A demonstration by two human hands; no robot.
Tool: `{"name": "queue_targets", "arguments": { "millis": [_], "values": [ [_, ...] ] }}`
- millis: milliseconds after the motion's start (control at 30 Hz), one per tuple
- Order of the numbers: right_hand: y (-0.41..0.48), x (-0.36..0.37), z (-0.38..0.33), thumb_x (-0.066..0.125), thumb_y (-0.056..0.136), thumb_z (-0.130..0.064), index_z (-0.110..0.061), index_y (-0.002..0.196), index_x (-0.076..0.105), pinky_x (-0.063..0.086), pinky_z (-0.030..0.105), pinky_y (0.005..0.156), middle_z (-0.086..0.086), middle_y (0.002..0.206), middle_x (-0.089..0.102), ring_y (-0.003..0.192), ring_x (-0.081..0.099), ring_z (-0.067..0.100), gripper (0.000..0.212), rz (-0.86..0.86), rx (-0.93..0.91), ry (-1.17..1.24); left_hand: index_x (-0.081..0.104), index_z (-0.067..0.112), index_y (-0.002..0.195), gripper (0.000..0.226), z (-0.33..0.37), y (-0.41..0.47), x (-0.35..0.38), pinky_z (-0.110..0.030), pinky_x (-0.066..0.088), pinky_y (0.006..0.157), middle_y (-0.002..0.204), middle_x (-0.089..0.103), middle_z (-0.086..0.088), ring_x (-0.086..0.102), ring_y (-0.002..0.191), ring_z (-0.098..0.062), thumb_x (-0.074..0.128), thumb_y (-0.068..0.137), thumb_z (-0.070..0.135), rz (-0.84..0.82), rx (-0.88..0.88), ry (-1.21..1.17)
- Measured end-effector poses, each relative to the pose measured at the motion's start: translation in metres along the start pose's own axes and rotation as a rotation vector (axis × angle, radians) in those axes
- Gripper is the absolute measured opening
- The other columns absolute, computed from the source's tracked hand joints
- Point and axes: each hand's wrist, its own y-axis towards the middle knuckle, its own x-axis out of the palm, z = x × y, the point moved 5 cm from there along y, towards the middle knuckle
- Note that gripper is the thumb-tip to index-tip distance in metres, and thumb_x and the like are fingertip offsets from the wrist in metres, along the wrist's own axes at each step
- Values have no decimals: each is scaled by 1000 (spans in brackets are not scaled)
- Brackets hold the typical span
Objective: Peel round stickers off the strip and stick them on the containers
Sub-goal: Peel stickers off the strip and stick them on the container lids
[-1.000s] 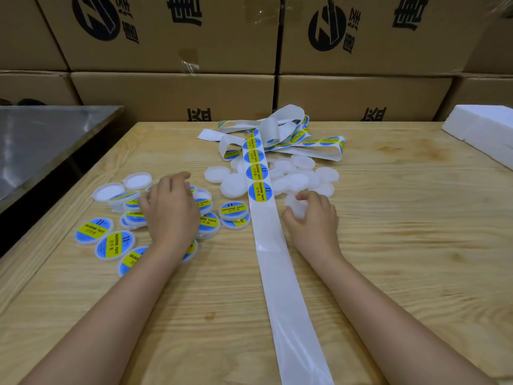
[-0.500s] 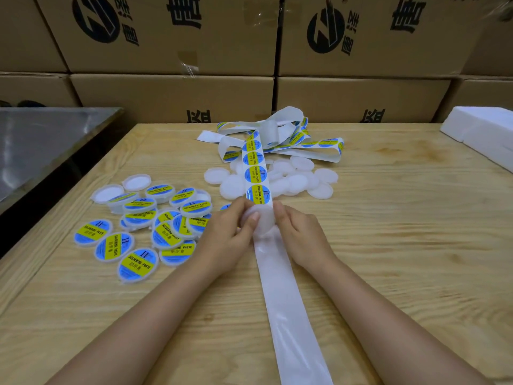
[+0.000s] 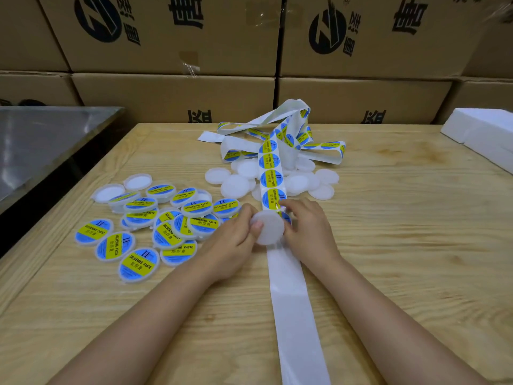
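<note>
Your right hand (image 3: 308, 227) now moved up, pinching one peeling sticker (image 3: 286, 217), left hand (image 3: 233, 240) gripping one white container (image 3: 268, 228), four more stickers (image 3: 271, 178) on the strip (image 3: 291, 301).

Single head-worn wide-angle camera looking forward and down over desk (image 3: 402, 259) from near edge. Both forearms (image 3: 155, 315) entering from bottom corners, left hand (image 3: 233, 240) and right hand (image 3: 308, 229) sitting close at frame centre. View reaching far edge, taking in stacked cardboard boxes (image 3: 172, 95) behind, straight lines bowing toward frame sides.

round stickers (image 3: 138, 264) — "SOLDERING PASTE", "II" | cardboard cartons (image 3: 222, 37) — "唐"
</note>
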Motion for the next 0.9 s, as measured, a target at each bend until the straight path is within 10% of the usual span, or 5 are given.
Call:
{"name": "queue_targets", "arguments": {
  "millis": [400,633,900],
  "values": [
    [2,20,5,53,92,-14,-8,127,55,34,37,98,11,121,55,110,48,33,36,-187,-102,-170,41,12,95,22,-11,2,-9,-21,34,62,80,49,7,44,71,-4,35,99,33,209,-134,-226],
    [2,22,4,50,94,-32,-11,124,54,16,35,108,1,132,48,127,34,18,36,-219,-151,-224,34,15,137,38,-12,8,-6,-29,32,82,115,55,-10,49,107,-28,36,98,14,243,-138,83],
    [2,23,9,55,92,-31,-14,120,57,6,32,113,-1,122,54,119,46,15,32,-209,-97,-143,60,0,116,39,-4,5,-8,-39,33,101,130,51,-20,46,123,-34,46,80,-2,261,-61,390]
  ]
}}
